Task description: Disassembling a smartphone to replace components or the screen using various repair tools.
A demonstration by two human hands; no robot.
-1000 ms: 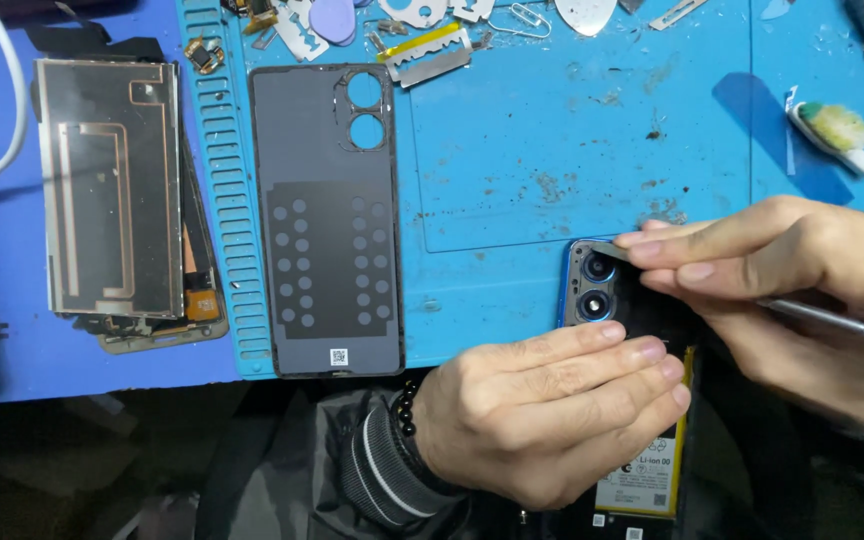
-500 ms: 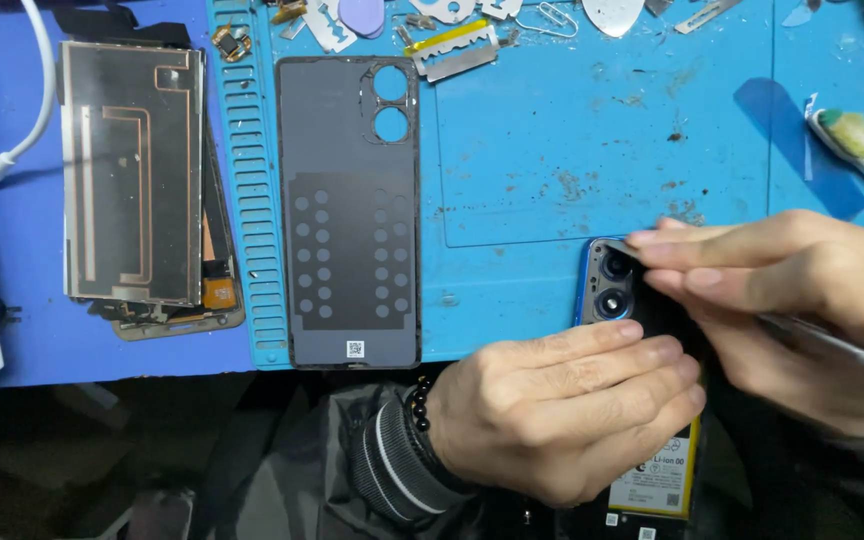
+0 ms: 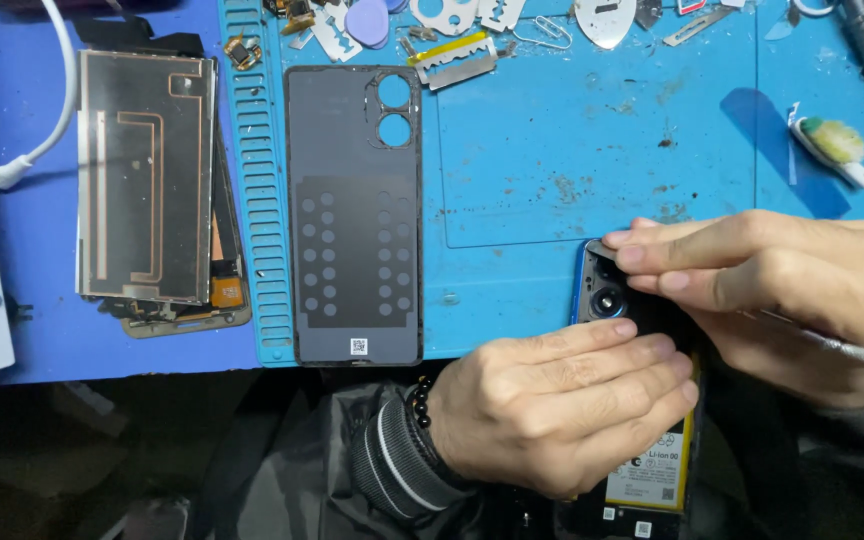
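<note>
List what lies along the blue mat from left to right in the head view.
White cable → stacked phone panels with copper coil → dark phone back cover → left hand → opened phone → right hand, holding a thin metal tool.

Bright even overhead light, sharp focus on blue mat (image 3: 592,150); soft glare on metal plate (image 3: 142,170); foreground below bench dim, murky.
</note>
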